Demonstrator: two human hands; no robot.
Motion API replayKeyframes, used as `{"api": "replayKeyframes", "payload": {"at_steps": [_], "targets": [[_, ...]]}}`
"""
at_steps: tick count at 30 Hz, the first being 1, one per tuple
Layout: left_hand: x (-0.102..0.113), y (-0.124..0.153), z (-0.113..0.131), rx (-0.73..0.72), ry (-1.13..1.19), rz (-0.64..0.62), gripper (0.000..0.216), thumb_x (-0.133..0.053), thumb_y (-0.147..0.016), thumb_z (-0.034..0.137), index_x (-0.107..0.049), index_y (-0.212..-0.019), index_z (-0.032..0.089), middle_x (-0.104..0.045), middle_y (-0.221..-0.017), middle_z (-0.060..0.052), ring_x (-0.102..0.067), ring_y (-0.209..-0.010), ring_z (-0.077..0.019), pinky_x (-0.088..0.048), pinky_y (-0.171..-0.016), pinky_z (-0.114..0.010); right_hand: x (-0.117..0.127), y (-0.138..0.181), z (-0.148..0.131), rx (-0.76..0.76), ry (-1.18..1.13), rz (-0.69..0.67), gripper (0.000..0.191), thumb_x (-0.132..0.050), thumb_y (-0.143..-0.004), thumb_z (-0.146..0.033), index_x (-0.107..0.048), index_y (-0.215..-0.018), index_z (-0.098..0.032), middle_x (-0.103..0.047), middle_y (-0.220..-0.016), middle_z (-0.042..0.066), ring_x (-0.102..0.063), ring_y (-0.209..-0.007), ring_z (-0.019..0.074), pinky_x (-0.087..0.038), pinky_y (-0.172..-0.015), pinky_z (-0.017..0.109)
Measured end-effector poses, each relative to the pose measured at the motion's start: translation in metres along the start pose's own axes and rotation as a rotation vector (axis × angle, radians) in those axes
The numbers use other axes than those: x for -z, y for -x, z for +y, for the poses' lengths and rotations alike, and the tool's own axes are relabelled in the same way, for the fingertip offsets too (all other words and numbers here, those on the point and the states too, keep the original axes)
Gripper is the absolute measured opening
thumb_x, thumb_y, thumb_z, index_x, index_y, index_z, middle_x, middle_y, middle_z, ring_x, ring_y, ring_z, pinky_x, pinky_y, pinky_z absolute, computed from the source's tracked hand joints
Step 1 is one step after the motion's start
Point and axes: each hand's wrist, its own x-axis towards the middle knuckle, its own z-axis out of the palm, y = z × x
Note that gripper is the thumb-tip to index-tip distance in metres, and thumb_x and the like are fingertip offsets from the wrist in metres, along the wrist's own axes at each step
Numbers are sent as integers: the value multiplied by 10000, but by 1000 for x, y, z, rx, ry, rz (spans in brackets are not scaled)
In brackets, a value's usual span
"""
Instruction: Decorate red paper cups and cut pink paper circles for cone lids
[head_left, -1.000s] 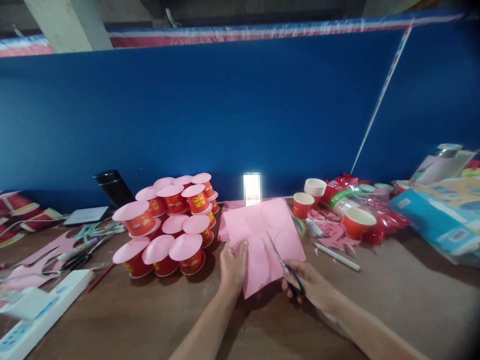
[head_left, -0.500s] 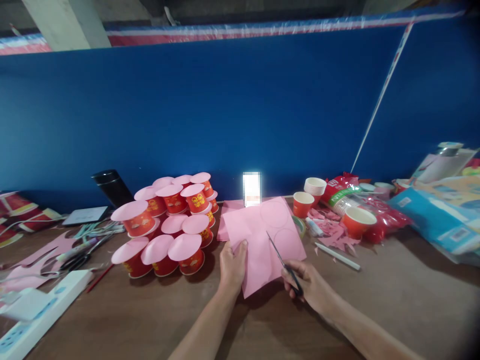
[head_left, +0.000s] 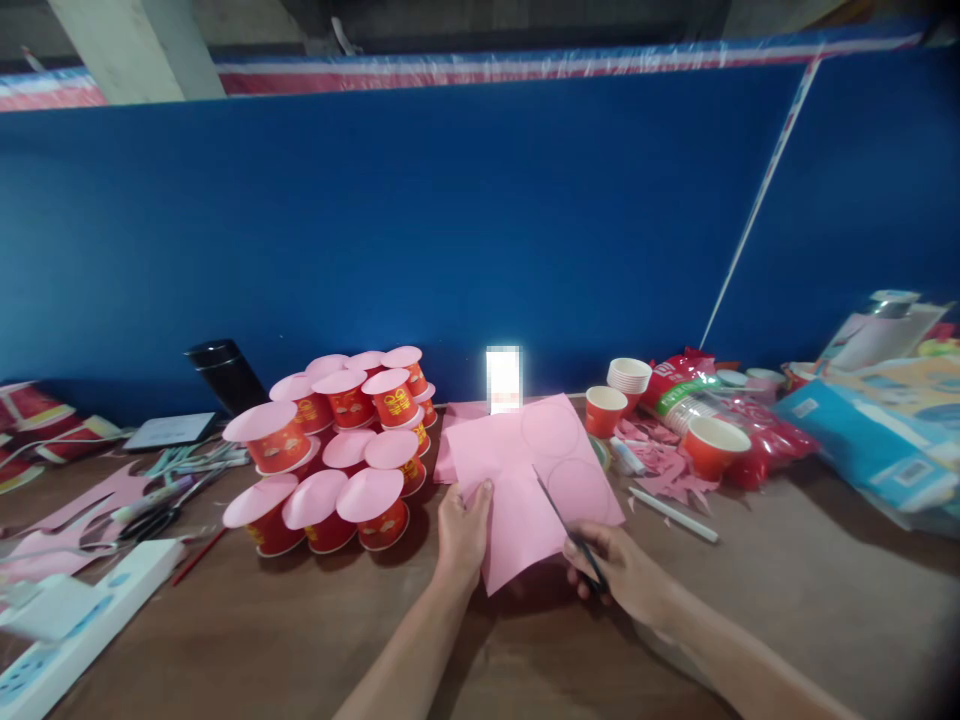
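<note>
My left hand (head_left: 463, 525) grips the left edge of a pink paper sheet (head_left: 510, 500), its thumb lying on top. Circles are drawn on the sheet's right half. My right hand (head_left: 611, 565) is closed around the handles of a pair of scissors (head_left: 555, 510). The blades lie in a cut that runs up from the sheet's lower edge toward its middle. More pink paper (head_left: 448, 450) lies beneath, against the partition. To the left stand stacked red paper cups (head_left: 379, 528) topped with pink paper discs.
At the right are orange paper cups (head_left: 712, 450), pink scraps (head_left: 671, 470), a white pen (head_left: 675, 515) and a blue package (head_left: 862, 430). A power strip (head_left: 105, 610), a red pencil (head_left: 199, 557) and a black bottle (head_left: 225, 375) stand or lie left. A blue partition (head_left: 450, 220) closes the back.
The right part of the sheet has shifted slightly rightward, and the cut stands a little wider apart. Both hands keep their holds, almost in the same places.
</note>
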Motion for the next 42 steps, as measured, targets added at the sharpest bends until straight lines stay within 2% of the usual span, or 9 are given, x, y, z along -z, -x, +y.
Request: {"api": "replayKeyframes", "payload": {"at_steps": [5, 13, 16, 22, 30, 42], "targets": [[1, -2, -6, -52, -66, -30, 339, -670, -724, 415, -658, -858, 104, -704, -802, -84, -632, -716, -187, -483, -625, -264, 2, 2, 3, 0, -4, -5, 470, -587, -740, -621, -552, -855, -167, -558, -631, -32, -523, -503, 74, -312, -399, 162], [-1, 1, -12, -40, -50, -84, 348, -650, -748, 423, -642, -896, 108, -706, -848, -96, -642, -765, -205, -489, -637, -265, 2, -5, 1, 25, -18, 5, 482, -559, -750, -644, -507, -794, -167, -548, -640, -31, -537, -530, 75, -311, -409, 152], [-3, 3, -12, -27, -29, -107, 346, -646, -752, 409, -645, -927, 111, -712, -880, -100, -649, -809, -217, -494, -657, -270, 3, -7, -3, 29, -34, 23, 477, -583, -733, -642, -494, -779, -176, -502, -641, -49, -541, -548, 79, -304, -414, 147], [-7, 8, -9, -14, -11, -143, 325, -653, -739, 365, -652, -948, 115, -716, -902, -102, -655, -827, -222, -497, -677, -275, 4, -11, -8, 87, -25, 86, 459, -594, -726, -641, -547, -759, -185, -299, -592, -75, -325, -498, 65, -336, -399, 170], [-9, 11, -7, -33, -10, -160, 309, -637, -753, 352, -654, -964, 126, -716, -915, -92, -656, -842, -218, -502, -689, -276, 6, -17, -5, 123, -18, 89, 408, -610, -750, -589, -570, -772, -184, -357, -594, -55, -302, -500, 70, -290, -418, 190], [-8, 9, -12, -35, -28, -151, 329, -638, -754, 362, -652, -979, 123, -715, -927, -102, -661, -848, -221, -507, -697, -283, 0, -19, -3, 134, -48, 125, 426, -579, -761, -604, -563, -752, -179, -334, -559, -63, -316, -485, 72, -305, -408, 185]]}}
